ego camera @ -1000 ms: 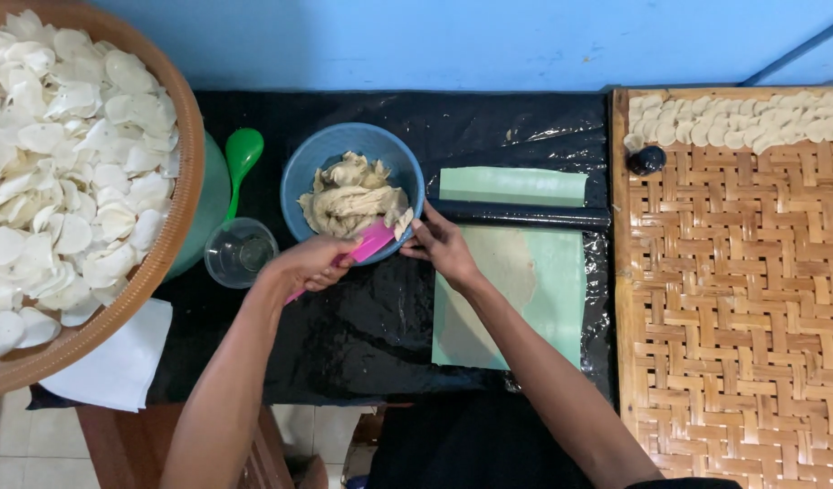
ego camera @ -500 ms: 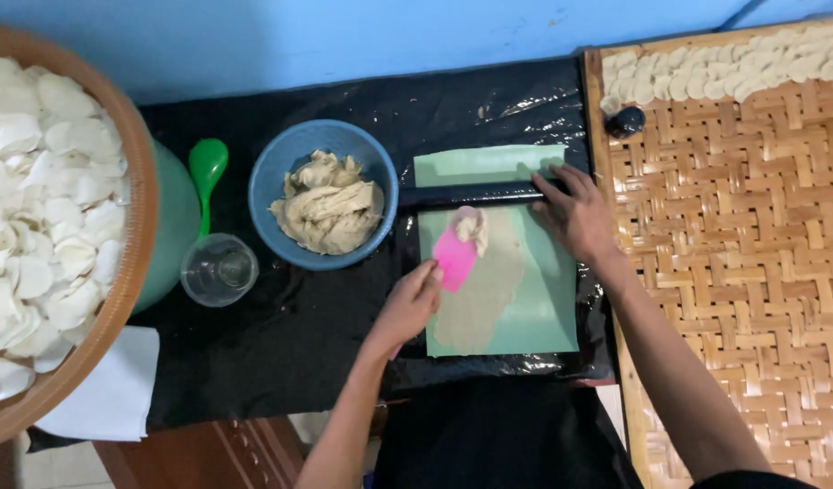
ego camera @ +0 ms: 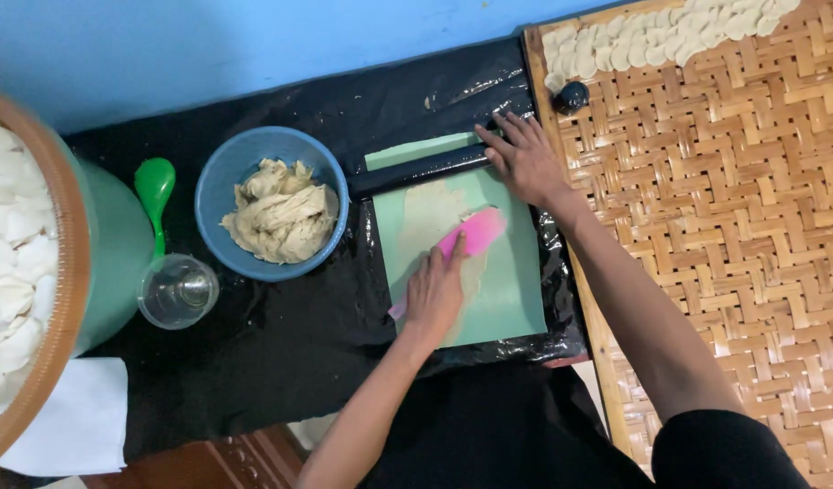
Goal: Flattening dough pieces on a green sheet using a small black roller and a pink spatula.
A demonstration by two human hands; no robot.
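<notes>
- Head view looks straight down on a counter [ego camera: 281,353] covered in black plastic, with a green mat [ego camera: 512,281] lying flat on it near the middle.
- Left hand [ego camera: 435,292] rests on the mat's lower left part, fingers closed around a pink scraper [ego camera: 471,237] whose blade lies flat on the mat, pointing up and to the right.
- Pale dough smear [ego camera: 430,213] spreads over the mat's upper left area, just above and beside the scraper.
- Right hand [ego camera: 523,158] lies at the mat's top right corner, palm down with fingers spread flat; it grips nothing and presses on a dark bar [ego camera: 416,172] that crosses the mat's upper edge.
- Blue bowl [ego camera: 272,204] sits just left of the mat, holding a heap of pale dough [ego camera: 276,215].
- Clear glass [ego camera: 178,292] stands further left of the mat, below the bowl's left side, with a green spoon [ego camera: 154,190] just above it.
- Round tray [ego camera: 23,281] of white discs sits well left of the mat, at the frame edge, over a green tub.
- White cloth [ego camera: 72,421] lies below that tray.
- Woven bamboo rack [ego camera: 733,208] lies just right of the mat, with white discs [ego camera: 652,41] lined along its top and a small dark knob [ego camera: 570,95] near its upper left corner.
</notes>
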